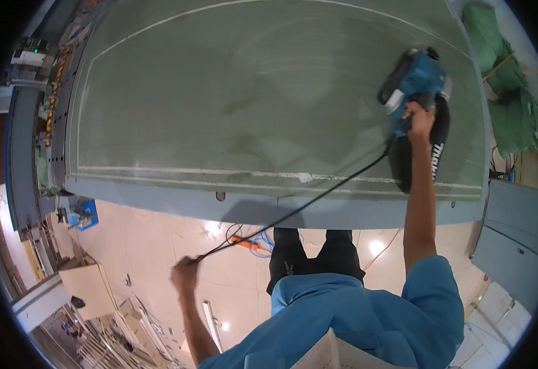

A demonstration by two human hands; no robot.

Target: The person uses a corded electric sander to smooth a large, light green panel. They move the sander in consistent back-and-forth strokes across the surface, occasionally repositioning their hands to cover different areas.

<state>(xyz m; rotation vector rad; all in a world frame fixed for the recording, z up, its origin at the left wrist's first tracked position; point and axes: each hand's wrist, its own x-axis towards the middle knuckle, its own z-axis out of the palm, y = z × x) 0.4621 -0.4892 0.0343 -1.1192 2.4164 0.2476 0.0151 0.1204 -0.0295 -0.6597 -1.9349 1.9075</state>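
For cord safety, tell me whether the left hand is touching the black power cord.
Touching: the head view shows the left hand closed around the black power cord.

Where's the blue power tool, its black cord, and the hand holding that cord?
Blue power tool [425, 78]: head view, on its blue housing.
Black cord [343, 182]: head view, partway along its length.
Left hand [184, 275]: head view, on the middle of the hand.

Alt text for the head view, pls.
A right hand grips a blue power tool with a black bag on a large green-topped table, while the left hand holds its black cord out to the left. Pale floor shows beyond the table's near edge.
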